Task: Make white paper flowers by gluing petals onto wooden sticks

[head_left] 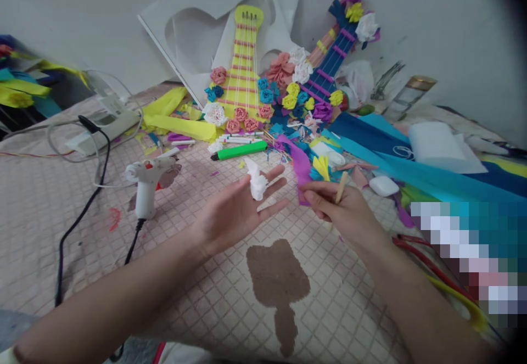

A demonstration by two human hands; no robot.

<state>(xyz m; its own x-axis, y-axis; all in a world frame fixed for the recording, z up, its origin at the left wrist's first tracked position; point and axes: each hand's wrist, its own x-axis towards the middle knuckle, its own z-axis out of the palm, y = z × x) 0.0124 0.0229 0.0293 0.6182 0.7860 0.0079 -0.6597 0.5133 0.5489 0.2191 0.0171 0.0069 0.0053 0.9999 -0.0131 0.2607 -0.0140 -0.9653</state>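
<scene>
A small crumpled white paper flower (pixel 258 184) rests at the base of the fingers of my left hand (pixel 234 216), beside the thumb. That palm faces up and its other fingers stretch out to the right. My right hand (pixel 343 210) pinches a thin wooden stick (pixel 341 187), which sticks up past the index finger. Just behind the right fingertips lies a purple paper strip (pixel 300 161). Whether those fingertips touch the strip I cannot tell.
A white glue gun (pixel 146 185) stands at left, its black cord running forward. Behind are a green marker (pixel 241 150), paper scraps, a yellow paper guitar (pixel 244 73) and a blue one (pixel 329 70). Blue paper sheets (pixel 370 150) spread at right. The tablecloth has a brown worn patch (pixel 278 273).
</scene>
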